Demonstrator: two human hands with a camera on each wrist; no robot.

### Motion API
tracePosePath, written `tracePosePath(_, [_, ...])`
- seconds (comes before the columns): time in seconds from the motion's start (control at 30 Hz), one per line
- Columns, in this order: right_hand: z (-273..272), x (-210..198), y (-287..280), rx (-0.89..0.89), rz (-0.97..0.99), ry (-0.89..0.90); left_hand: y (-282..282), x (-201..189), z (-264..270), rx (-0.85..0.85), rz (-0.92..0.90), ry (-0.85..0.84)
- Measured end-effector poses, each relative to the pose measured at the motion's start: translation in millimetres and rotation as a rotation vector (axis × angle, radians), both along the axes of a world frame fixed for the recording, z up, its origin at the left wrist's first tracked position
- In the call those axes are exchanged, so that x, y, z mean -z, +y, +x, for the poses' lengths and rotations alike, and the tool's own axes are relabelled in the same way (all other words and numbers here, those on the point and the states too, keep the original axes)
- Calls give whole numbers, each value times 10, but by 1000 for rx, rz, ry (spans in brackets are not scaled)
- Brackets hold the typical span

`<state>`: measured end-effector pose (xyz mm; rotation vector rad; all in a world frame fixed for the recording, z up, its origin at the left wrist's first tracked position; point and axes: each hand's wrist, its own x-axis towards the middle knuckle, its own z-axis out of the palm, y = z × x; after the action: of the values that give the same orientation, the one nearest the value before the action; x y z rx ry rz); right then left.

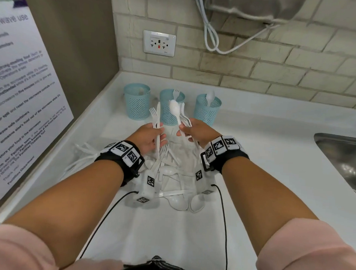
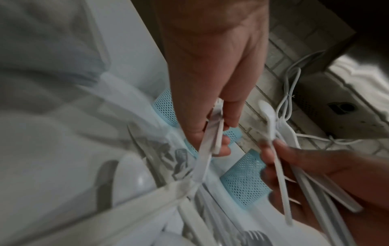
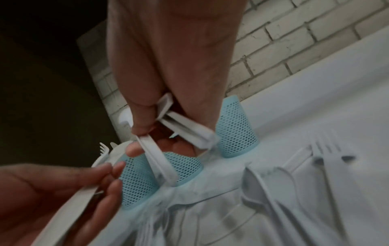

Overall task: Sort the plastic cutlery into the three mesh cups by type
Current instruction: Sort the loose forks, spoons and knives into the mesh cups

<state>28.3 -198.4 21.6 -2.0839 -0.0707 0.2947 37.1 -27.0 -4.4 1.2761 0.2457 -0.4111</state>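
We note a white countertop (image 1: 264,151) with three light-blue mesh cups (image 1: 136,101) along the brick wall. A pile of loose white plastic cutlery (image 1: 171,175) lies beneath both wrists. Left hand (image 1: 150,138) curls around a white plastic knife and fork (image 1: 157,121), pointing up. Right hand (image 1: 195,131) pinches a white plastic spoon (image 1: 175,109) among several gripped handles, before the middle cup.

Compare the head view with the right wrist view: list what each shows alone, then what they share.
Head only: wall outlet, sink, posted notice, both wristbands, the spoon bowl raised by the right hand.
Right wrist only: handle ends fanned under the right hand's fingers.
Both: three mesh cups, left hand holding cutlery, loose cutlery pile.
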Motion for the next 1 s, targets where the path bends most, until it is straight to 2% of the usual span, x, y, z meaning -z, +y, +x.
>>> tracePosePath(0.1, [58,5,88,84,45,14,-63,-8,-4,23,-25,12])
tracePosePath(0.27, [118,45,176,204,238,151,-74,0,11,99,-78,-4])
tracePosePath(0.4, [107,103,266,204,250,150,-89,-11,13,162,-116,-8])
tracePosePath(0.63, [71,136,365,204,125,76,-106,-16,36,84,-159,11])
tracePosePath(0.8, [26,105,361,217,308,134,-99,9,61,53,-193,-8])
tracePosePath(0.93, [55,128,333,259,184,105,-102,36,64,59,-182,-22])
tracePosePath(1.0, [70,122,320,264,230,115,-92,55,78,44,-158,-24])
